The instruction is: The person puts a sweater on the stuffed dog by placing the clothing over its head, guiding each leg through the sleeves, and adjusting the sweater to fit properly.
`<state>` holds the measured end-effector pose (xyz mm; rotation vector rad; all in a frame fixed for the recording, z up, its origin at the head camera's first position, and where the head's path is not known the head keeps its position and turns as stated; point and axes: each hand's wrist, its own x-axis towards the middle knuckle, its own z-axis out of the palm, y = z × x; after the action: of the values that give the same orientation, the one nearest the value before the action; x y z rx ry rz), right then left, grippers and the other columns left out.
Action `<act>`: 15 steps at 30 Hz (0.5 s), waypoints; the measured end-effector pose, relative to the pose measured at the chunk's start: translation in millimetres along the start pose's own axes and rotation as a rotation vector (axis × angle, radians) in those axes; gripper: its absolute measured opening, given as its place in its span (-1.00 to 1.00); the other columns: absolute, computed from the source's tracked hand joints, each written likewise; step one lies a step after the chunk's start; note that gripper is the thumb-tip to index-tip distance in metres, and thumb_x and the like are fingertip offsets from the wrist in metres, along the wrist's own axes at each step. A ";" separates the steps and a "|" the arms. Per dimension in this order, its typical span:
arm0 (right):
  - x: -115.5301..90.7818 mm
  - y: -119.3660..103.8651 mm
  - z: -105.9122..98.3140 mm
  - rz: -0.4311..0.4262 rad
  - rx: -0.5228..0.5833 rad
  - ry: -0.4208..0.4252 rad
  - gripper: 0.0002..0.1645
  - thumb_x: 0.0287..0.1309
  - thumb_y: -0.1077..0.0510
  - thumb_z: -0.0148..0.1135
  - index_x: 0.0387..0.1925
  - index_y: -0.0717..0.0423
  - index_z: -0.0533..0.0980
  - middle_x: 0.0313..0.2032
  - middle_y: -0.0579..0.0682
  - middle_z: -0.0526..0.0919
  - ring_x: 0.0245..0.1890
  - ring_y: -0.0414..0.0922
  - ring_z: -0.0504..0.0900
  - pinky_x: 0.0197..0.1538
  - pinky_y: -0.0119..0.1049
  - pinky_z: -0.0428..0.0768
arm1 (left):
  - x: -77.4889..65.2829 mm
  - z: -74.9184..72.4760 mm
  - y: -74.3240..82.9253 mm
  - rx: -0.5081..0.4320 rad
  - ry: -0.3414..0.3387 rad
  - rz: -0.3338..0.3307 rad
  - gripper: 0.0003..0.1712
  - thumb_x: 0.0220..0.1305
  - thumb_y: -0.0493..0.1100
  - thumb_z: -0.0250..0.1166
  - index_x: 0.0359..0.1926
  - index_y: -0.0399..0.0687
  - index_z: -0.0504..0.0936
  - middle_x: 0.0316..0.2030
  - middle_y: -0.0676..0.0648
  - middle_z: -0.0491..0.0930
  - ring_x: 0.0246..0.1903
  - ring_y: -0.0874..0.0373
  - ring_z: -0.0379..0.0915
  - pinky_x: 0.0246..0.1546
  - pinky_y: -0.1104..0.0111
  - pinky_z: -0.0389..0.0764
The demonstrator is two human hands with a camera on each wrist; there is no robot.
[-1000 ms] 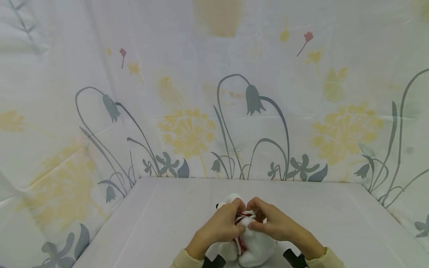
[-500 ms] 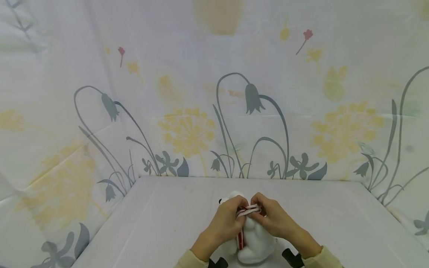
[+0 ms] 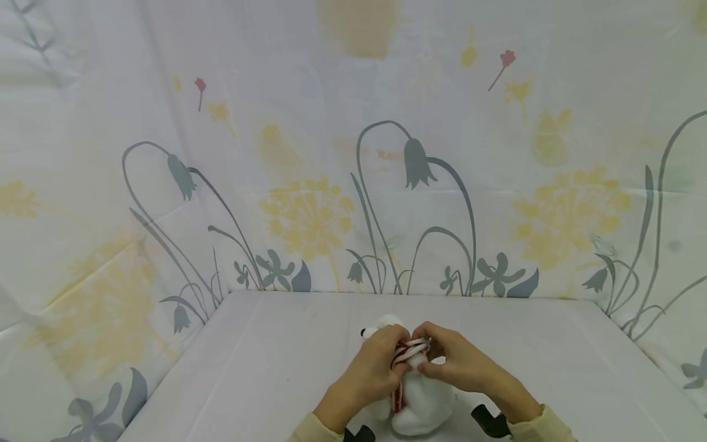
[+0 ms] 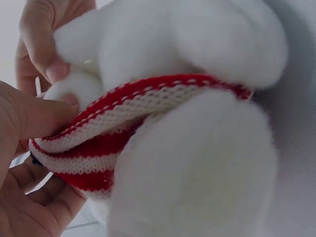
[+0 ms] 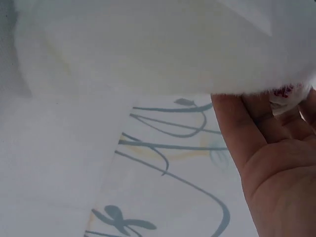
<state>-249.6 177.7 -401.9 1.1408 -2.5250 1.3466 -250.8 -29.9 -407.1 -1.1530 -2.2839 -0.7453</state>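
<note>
A white plush toy (image 3: 422, 405) lies on the table, its dark nose or eye showing beyond my left hand. Around it runs a red-and-white striped knit garment (image 4: 98, 163) with a red edge. My left hand (image 3: 371, 365) pinches the garment between thumb and fingers; the left wrist view shows the cloth folded open there. Opposite it, my right hand (image 3: 455, 362) curls its fingers at the garment's far end, its thumb apart and against the white plush. In the right wrist view, a bit of striped cloth (image 5: 286, 98) shows at those fingers, the plush hiding their tips.
The white table (image 3: 265, 356) meets a flower-printed cloth wall (image 3: 309, 153) at the back, and more of this cloth rises at both sides. Black wrist straps (image 3: 488, 420) sit near the cream sleeves (image 3: 541, 426).
Both hands first came up and drew the garment's edge taut between them. Since then my right thumb has moved away from the fingers, and the cloth has slackened slightly. The toy stays put.
</note>
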 end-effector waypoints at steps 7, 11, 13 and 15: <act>3.2 0.7 8.0 -0.104 -0.120 0.121 -0.61 0.02 0.43 0.28 -0.22 -0.06 0.44 -0.31 -0.20 0.53 -0.42 -0.30 0.51 -0.38 -0.38 0.56 | -0.8 3.1 0.7 0.005 0.042 -0.020 -0.57 -0.13 -0.43 0.41 -0.23 -0.08 0.44 -0.30 0.05 0.49 -0.30 0.27 0.41 -0.24 0.52 0.44; 3.7 3.6 12.6 -0.137 -0.185 0.189 -0.61 -0.01 0.44 0.30 -0.31 -0.08 0.43 -0.40 -0.24 0.50 -0.46 -0.34 0.44 -0.44 -0.39 0.52 | -2.0 4.0 0.5 0.037 0.038 -0.009 -0.49 -0.19 -0.44 0.43 -0.20 -0.05 0.42 -0.31 0.05 0.43 -0.30 0.24 0.39 -0.25 0.49 0.43; 3.4 4.0 13.5 -0.137 -0.219 0.213 -0.62 -0.02 0.42 0.32 -0.34 -0.10 0.43 -0.42 -0.27 0.50 -0.46 -0.35 0.44 -0.43 -0.37 0.52 | -2.2 4.6 0.7 0.058 0.037 -0.001 -0.44 -0.24 -0.45 0.44 -0.18 -0.04 0.41 -0.31 0.05 0.40 -0.30 0.23 0.38 -0.25 0.48 0.43; 2.2 3.1 13.9 -0.121 -0.276 0.237 -0.62 -0.03 0.37 0.36 -0.36 -0.15 0.44 -0.43 -0.33 0.49 -0.47 -0.36 0.45 -0.42 -0.37 0.52 | -2.3 5.5 1.7 0.074 0.038 0.010 -0.44 -0.24 -0.47 0.41 -0.18 -0.04 0.40 -0.32 0.05 0.39 -0.31 0.22 0.38 -0.26 0.49 0.43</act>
<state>-249.3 167.2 -411.8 0.9957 -2.3387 1.0002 -249.0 -26.8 -412.2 -1.1072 -2.2532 -0.6678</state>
